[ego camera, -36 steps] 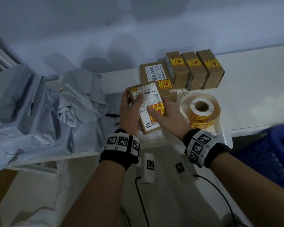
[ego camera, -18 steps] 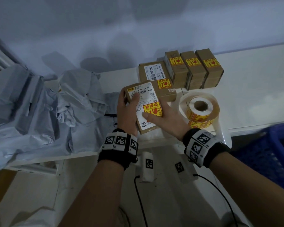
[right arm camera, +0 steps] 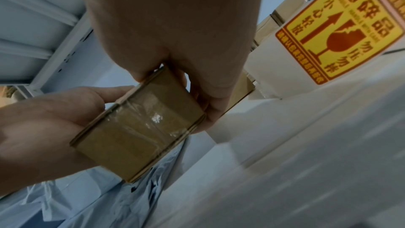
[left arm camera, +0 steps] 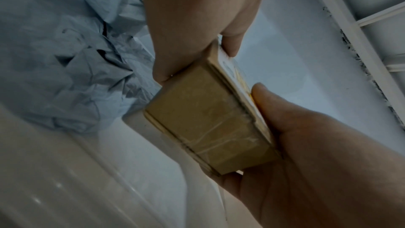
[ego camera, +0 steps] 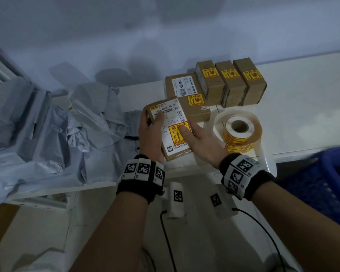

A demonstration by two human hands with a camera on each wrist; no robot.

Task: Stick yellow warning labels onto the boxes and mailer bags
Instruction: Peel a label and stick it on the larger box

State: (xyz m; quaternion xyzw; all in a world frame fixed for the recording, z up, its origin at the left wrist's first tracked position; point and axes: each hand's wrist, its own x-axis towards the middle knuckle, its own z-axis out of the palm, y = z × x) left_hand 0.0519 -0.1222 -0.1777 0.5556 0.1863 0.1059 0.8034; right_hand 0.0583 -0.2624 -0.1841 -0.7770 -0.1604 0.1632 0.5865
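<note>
I hold a brown cardboard box (ego camera: 172, 154) just above the white table (ego camera: 302, 107), its white shipping label facing up. A yellow warning label (ego camera: 175, 134) is stuck on that face. My left hand (ego camera: 153, 124) grips the box's left side, thumb on top. My right hand (ego camera: 188, 134) grips the right side, with its thumb (ego camera: 185, 131) pressing on the yellow label and fingers underneath. The left wrist view shows the box (left arm camera: 208, 124) edge-on between the left hand (left arm camera: 197, 15) and the right hand (left arm camera: 306, 145). In the right wrist view, the right hand's fingers (right arm camera: 210, 110) curl under the box (right arm camera: 136, 131).
A roll of yellow labels (ego camera: 239, 132) sits to the right of the box, seen close as a label (right arm camera: 339, 29). Three small labelled boxes (ego camera: 230, 83) and a flat labelled box (ego camera: 186, 95) stand behind. Grey mailer bags (ego camera: 67, 124) are piled on the left. A blue basket (ego camera: 326, 183) sits lower right.
My right thumb has slid across the yellow label on the box. The box shifted slightly and stays held in both hands.
</note>
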